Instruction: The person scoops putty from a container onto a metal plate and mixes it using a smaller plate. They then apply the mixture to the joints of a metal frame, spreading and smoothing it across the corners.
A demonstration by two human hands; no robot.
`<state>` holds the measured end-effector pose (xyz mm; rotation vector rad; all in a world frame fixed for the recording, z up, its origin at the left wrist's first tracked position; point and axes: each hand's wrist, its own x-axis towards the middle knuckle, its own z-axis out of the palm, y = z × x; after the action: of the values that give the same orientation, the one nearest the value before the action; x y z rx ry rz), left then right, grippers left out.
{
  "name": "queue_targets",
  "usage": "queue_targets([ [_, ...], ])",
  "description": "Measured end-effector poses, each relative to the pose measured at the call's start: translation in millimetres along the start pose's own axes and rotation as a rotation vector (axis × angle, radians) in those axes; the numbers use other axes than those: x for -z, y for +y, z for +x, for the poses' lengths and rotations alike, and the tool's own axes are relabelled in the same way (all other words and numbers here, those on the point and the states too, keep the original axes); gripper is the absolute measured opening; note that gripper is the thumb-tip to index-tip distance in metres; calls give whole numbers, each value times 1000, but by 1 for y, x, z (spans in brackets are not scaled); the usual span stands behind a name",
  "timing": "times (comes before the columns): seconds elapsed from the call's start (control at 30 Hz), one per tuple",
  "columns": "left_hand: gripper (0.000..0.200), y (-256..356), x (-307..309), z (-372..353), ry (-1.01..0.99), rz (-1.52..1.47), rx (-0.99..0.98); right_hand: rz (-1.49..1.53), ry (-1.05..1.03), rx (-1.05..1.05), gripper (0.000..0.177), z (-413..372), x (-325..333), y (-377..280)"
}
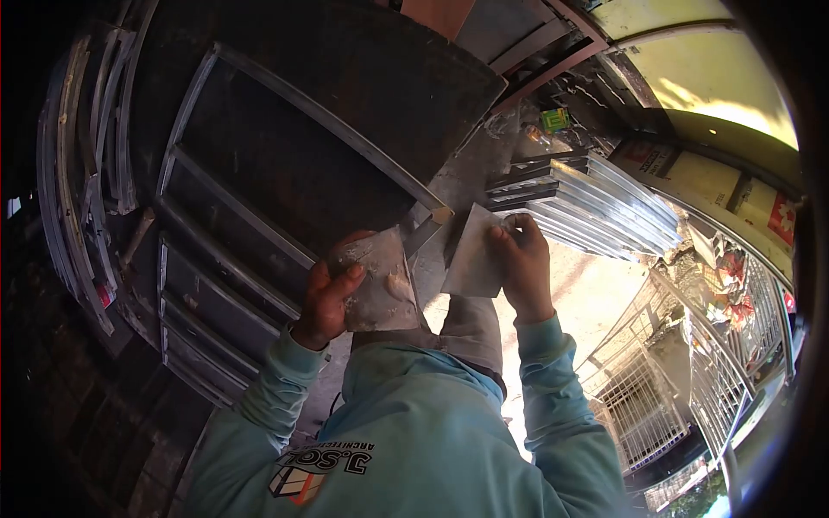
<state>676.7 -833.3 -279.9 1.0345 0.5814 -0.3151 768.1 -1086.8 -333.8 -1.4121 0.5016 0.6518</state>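
My left hand (324, 298) grips a flat grey plate (376, 289) by its left side, thumb on top. A pale tan lump or smear (399, 287) shows on that plate's face. My right hand (524, 263) pinches a second flat plate (473, 255) along its right edge, fingers curled and thumb against the surface. Both plates are held in front of my body, close together but apart, the right one tilted. Just beyond them is the corner of a metal frame (319, 116) with rails across it, lying on a dark table (345, 52).
Long metal bars (86, 164) are stacked at the left. A bundle of shiny metal profiles (596, 203) lies at the right, with a small green and yellow box (555, 119) behind it. A white metal grille (639, 406) stands at the lower right, in bright light.
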Motion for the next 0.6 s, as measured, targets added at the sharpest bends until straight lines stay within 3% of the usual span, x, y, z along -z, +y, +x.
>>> queue_targets([
  [0.3, 49, 7, 11, -3, 76, 39, 13, 92, -4, -81, 18, 1, -21, 28],
  [0.47, 49, 3, 14, -3, 107, 66, 10, -57, -4, 39, 20, -7, -22, 41],
  [0.6, 50, 0, 12, -3, 97, 70, -11, -152, -36, 7, 24, -27, -2, 50],
])
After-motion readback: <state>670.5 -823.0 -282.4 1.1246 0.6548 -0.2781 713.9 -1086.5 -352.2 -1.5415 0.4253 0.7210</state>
